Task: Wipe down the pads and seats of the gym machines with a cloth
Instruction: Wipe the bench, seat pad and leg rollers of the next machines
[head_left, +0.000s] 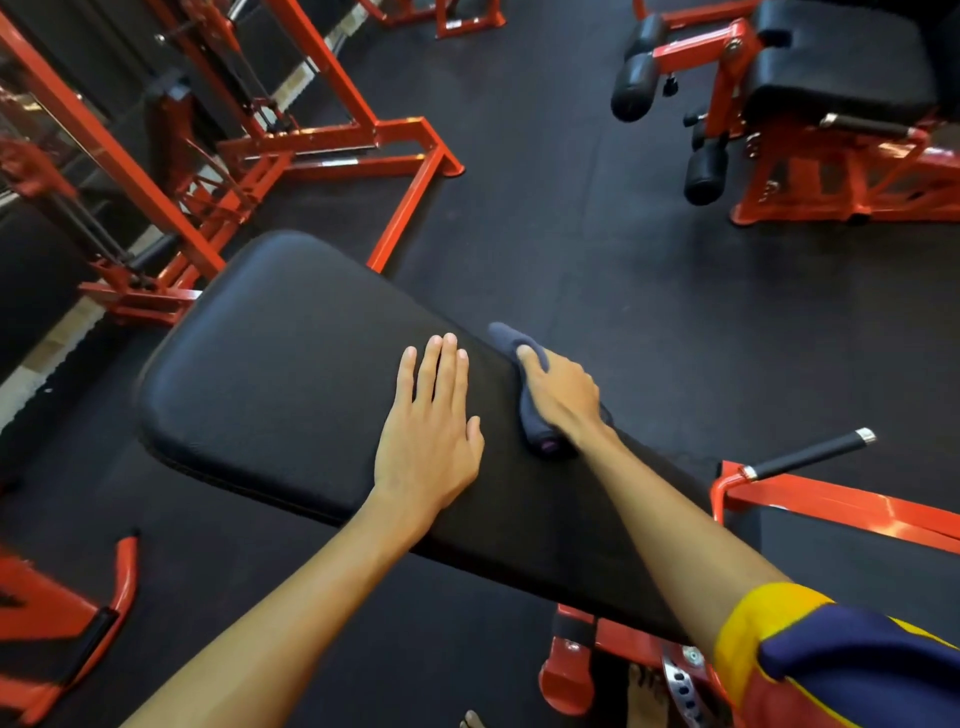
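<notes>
R hand (563, 389) w/ cloth (505, 334) on pad (270, 364)

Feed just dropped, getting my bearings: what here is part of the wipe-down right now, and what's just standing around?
In the job: cloth, gripped by right hand; bench pad; left hand flat on it.
Standing around: leg machine upper right; red cable frame; black-grip handle; rubber floor.

Bunched dark-blue cloth (524, 374) on black bench pad (270, 364).
</notes>
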